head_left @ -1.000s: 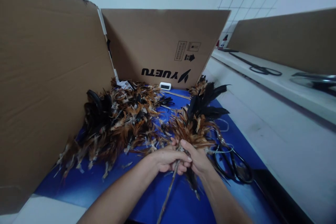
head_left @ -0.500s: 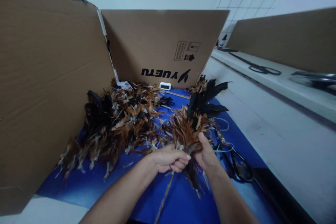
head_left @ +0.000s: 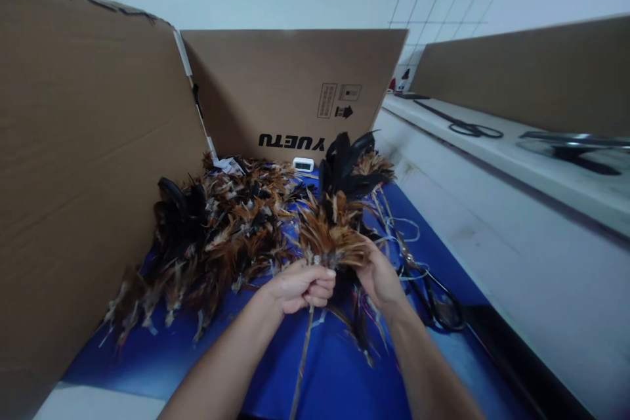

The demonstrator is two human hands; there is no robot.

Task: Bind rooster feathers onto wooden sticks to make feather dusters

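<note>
Left hand [head_left: 300, 289] pinches stick [head_left: 301, 361]; right hand [head_left: 378, 282] grips feather bundle [head_left: 335, 223] at centre. Binding looks partway; loose feather pile [head_left: 221, 230] at 10 o'clock unbound; scissors [head_left: 433, 295] at 3.

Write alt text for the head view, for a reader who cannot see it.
Two bare hands hold a bundle of brown and black feathers on a thin stick over a blue mat: the left hand grips the stick, the right hand cups the feathers. A heap of loose feathers lies left, black scissors right, cardboard walls behind.
</note>
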